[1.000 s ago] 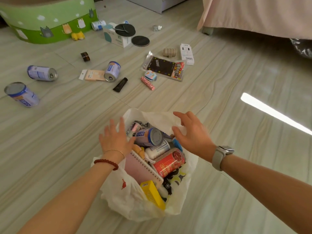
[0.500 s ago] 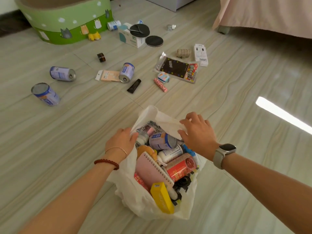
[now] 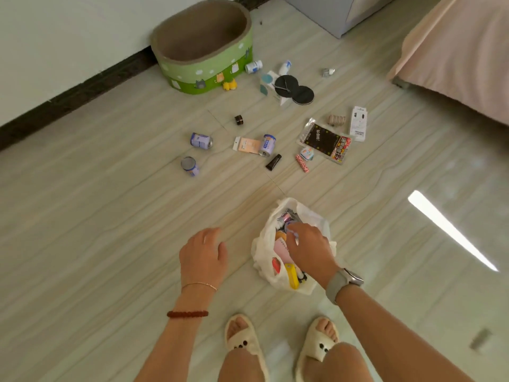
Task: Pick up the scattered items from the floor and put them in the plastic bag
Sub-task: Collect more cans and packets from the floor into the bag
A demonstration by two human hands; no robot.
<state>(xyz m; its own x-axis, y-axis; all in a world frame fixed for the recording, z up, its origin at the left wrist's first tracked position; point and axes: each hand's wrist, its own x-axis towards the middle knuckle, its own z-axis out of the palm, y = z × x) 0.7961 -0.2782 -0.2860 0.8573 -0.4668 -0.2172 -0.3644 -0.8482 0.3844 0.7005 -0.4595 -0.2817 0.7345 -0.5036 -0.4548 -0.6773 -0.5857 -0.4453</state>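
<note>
The white plastic bag [image 3: 264, 260] stands on the floor in front of my feet, stuffed with cans, a pink notebook and a yellow box. My right hand [image 3: 309, 250] is over its mouth, fingers curled down on the bunched rim. My left hand [image 3: 203, 256] hovers to the bag's left, apart from it, fingers loosely spread and holding nothing. Farther off lie three cans [image 3: 202, 140] [image 3: 190, 166] [image 3: 267, 144], a black tube [image 3: 273, 162], a pink roll [image 3: 302, 163], a black snack packet [image 3: 325, 140] and a peach card [image 3: 248, 144].
A green oval cat bed [image 3: 203, 70] sits by the wall at the back. Near it lie a white box with black discs [image 3: 286, 88], a small dark jar [image 3: 239, 119] and a white package [image 3: 359, 124]. A pink-covered bed [image 3: 454, 51] fills the right.
The view has pulled up and back, showing my slippers. My left hand has let go of the bag's rim and moved left. My right hand has stayed at the bag's mouth.
</note>
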